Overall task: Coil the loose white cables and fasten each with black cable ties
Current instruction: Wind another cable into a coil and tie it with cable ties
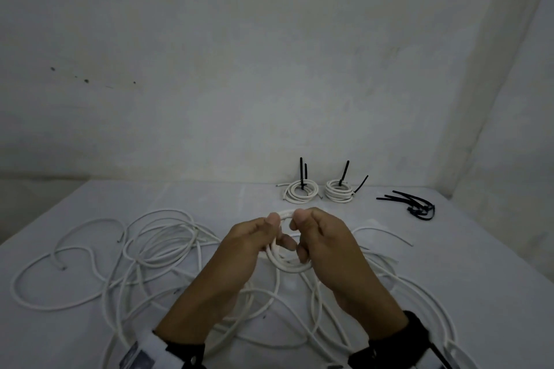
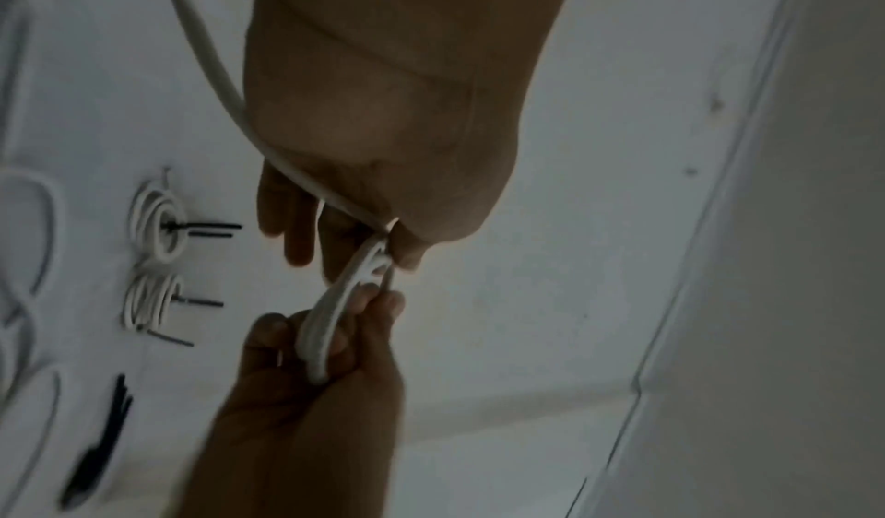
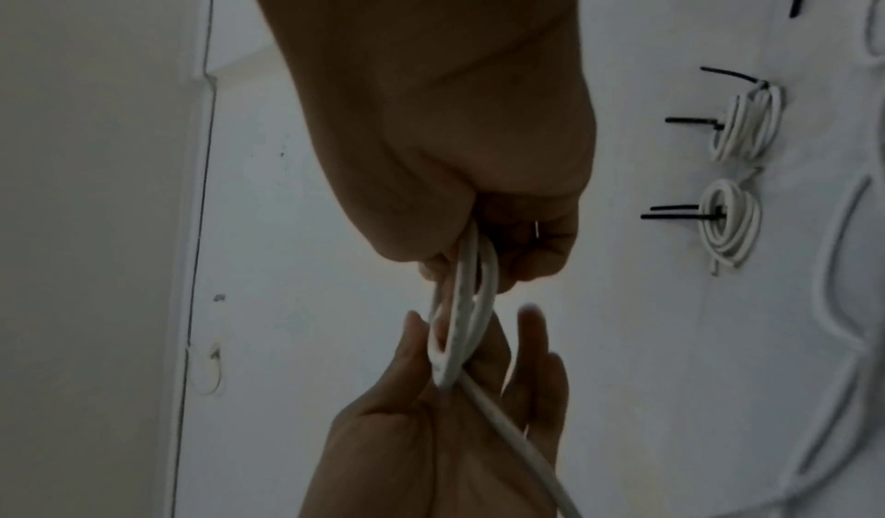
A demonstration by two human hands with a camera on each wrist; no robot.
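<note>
Two hands meet over the middle of the table [image 1: 449,252], both on one small white coil [image 1: 287,263] held upright just above the surface. Nearest the camera, loose cable [image 1: 156,237] sprawls in tangled loops under and beside both forearms, spreading widest to the left, with one short free end [image 1: 386,234] lying to the right of the hands. Wrist straps with camera mounts show at the bottom edge. Left hand [image 1: 254,237]: thumb on top of the coil, fingers curled through it from below, gripping its left side; in the left wrist view a single strand [image 2: 215,83] runs along the palm and into the coil [image 2: 335,310]. Right hand [image 1: 320,237]: thumb and curled fingers pinch the coil's right side, thumb tips of both hands nearly touching at the top. Right wrist view shows the coil [image 3: 467,299] edge-on, several turns stacked flat together, clamped between the two hands. Coil is white, round, a few turns, no tie on it. Farther back, near the wall [image 1: 269,69], two finished coils [image 1: 301,190] sit side by side, each bound with black ties whose tails stick upward. To their right, well apart from the hands, a loose bunch of spare ties [image 1: 410,204] lies flat.
</note>
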